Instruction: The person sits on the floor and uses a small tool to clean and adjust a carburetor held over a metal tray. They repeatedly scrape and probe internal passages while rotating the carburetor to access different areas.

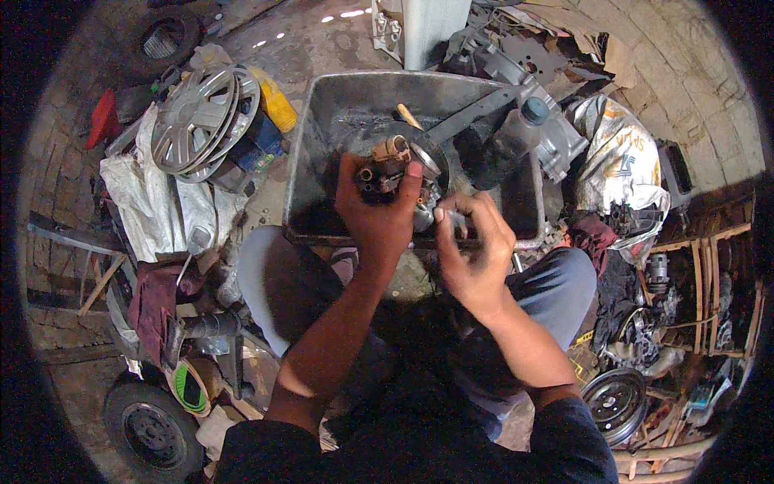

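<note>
My left hand (377, 211) is wrapped round a carburetor (389, 165), a small metal engine part with a brownish cylinder on top and a silvery round opening at its side. It is held up over a grey tub (313, 105). At the part's lower right is my right hand (477, 250), its thumb and forefinger brought together in a pinch. Whatever lies between those fingertips is too small to make out. Below the carburetor, a dark round pan (435, 143) sits in the tub, partly hidden by my left hand and the part.
Inside the tub, a pale wooden handle (409, 116), a flat metal bar (472, 114) and a dark bottle with a teal cap (516, 135) lie or lean. Wheel covers (196, 121) are stacked at left, a white sack (617, 153) at right. A tyre (151, 431) lies lower left.
</note>
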`<state>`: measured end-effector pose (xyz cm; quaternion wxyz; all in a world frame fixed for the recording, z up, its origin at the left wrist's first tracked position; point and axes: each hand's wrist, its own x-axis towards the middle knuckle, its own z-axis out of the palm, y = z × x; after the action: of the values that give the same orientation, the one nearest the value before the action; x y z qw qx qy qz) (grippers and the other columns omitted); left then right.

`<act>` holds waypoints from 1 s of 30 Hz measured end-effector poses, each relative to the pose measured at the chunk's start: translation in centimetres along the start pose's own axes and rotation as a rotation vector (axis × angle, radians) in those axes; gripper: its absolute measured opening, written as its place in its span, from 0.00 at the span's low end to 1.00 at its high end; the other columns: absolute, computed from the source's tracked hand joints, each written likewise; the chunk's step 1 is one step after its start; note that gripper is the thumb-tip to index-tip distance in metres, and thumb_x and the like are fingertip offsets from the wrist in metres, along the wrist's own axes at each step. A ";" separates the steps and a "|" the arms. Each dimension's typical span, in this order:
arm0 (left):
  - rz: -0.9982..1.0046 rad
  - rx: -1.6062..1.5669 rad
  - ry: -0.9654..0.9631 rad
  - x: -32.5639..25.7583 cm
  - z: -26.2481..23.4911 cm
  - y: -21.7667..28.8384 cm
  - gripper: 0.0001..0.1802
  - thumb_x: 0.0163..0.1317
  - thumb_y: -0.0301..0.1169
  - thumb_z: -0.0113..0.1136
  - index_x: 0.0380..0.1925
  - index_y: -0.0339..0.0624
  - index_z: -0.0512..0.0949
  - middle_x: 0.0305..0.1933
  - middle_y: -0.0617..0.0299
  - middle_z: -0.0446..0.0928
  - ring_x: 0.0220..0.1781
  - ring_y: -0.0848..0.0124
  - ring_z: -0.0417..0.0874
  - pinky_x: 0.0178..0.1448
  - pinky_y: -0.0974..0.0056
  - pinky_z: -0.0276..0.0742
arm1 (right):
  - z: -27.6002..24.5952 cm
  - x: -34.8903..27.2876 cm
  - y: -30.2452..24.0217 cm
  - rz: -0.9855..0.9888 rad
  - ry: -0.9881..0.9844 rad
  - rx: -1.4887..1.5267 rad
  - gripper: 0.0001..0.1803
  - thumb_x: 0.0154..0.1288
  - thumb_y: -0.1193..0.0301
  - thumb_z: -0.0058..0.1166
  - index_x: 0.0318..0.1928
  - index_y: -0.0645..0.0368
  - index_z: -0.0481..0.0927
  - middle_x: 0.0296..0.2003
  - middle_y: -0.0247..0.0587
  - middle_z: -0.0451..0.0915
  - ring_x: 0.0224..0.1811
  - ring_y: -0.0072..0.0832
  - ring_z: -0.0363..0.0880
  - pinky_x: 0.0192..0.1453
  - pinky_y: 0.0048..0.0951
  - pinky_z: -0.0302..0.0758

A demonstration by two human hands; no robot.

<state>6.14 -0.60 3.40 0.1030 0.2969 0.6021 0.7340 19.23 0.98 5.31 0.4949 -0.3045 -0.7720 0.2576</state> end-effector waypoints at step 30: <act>0.001 0.014 0.008 0.4 0.1 -0.5 0.22 0.56 0.37 0.80 0.37 0.38 0.75 0.34 0.62 0.80 0.36 0.73 0.79 0.41 0.64 0.76 | -0.3 0.5 1.1 -0.082 -0.024 -0.002 0.06 0.59 0.83 0.63 0.37 0.66 0.82 0.31 0.49 0.81 0.31 0.43 0.78 0.37 0.37 0.74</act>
<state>5.79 -0.21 3.07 0.0980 0.2951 0.6074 0.7310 19.54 2.14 4.94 0.4954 -0.2700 -0.7900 0.2399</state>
